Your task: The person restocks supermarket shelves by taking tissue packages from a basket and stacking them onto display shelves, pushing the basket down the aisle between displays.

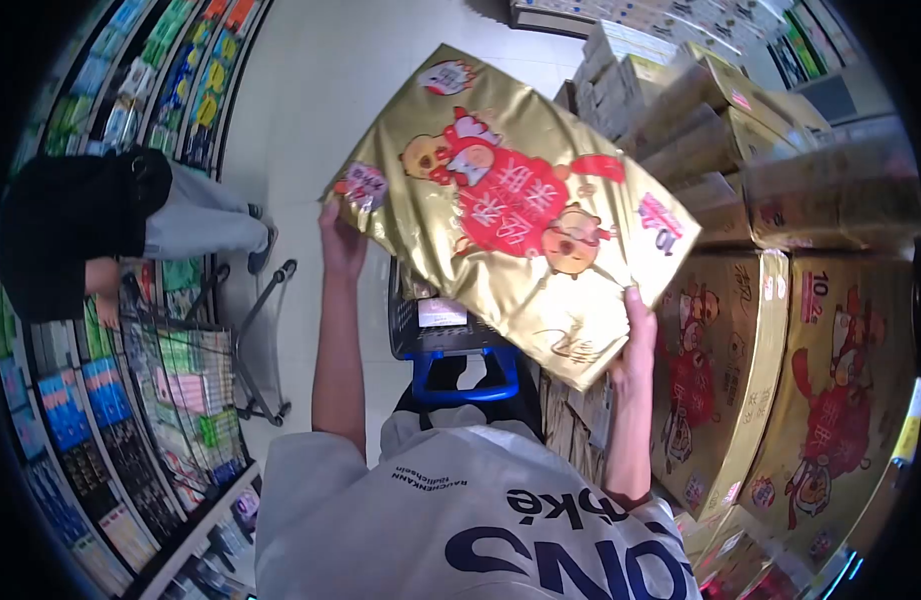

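Golden package [521, 215], where is it?
– At upper centre of the frame. Left hand [343, 243] and right hand [637, 335] grip its edges, fingers closed on it, partly hidden beneath.

the gold pack [511, 215] reads "10" near one corner (its chinese characters are harder to make out); a gold box [826, 385] also shows "10". upside down on the shirt [421, 530]: "rauchenkann", "oké", "ons".
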Demonstrator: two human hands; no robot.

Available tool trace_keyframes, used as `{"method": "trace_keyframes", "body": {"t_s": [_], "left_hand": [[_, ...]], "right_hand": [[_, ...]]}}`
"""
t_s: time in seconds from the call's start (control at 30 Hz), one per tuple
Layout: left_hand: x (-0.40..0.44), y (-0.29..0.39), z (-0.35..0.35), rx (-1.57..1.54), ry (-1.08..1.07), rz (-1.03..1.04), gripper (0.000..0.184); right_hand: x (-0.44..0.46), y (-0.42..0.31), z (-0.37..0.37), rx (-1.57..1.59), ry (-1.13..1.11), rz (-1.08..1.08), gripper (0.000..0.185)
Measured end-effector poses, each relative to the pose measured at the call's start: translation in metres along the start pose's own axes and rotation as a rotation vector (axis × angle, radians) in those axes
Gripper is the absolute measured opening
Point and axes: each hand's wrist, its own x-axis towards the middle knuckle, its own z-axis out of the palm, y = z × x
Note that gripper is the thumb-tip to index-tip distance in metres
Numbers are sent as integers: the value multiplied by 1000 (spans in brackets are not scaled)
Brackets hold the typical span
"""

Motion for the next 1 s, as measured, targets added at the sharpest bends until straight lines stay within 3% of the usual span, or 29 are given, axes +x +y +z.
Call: {"method": "trace_keyframes", "body": {"t_s": [0.1, 0.17, 0.23, 0.3, 0.33, 0.4, 0.43, 0.5, 0.6, 0.7, 0.73, 0.9, 0.93, 1.0], "left_hand": [[-12, -44, -4, -182, 45, -143, 62], [-28, -84, -10, -146, 130, -187, 69], [-46, -123, -23, -240, 76, -436, 75], [-67, -152, -34, -134, 216, -599, 83], [-75, -167, -45, 17, 194, -670, 89], [-94, -191, -68, -13, 140, -735, 91], [-100, -200, -80, -33, 71, -790, 93], [-109, -219, -101, -77, 119, -853, 96], [-115, -245, -141, -173, 412, -839, 94], [-123, -282, -206, -259, 448, -843, 95], [-127, -289, -211, -250, 510, -761, 87], [-146, -316, -248, 24, 408, -880, 79], [-151, -321, -261, 94, 381, -905, 78], [-159, -328, -287, 235, 326, -946, 75]], "right_hand": [[-38, -51, 32, -336, 179, -282, 76], [-50, -63, 39, -500, 161, -443, 78], [-55, -67, 43, -677, 134, -572, 87], [-53, -63, 53, -934, 46, -771, 93], [-51, -59, 58, -1016, -8, -764, 94], [-40, -43, 63, -1077, -123, -693, 100], [-30, -35, 66, -1159, -193, -779, 89], [-13, -14, 73, -1245, -313, -728, 87], [13, 19, 70, -1392, -566, -738, 89], [24, 46, 63, -1493, -775, -769, 92], [26, 50, 61, -1522, -835, -781, 94], [24, 68, 50, -1656, -1005, -700, 100], [22, 70, 51, -1693, -1045, -659, 86], [20, 81, 52, -1719, -1068, -688, 75]]}}
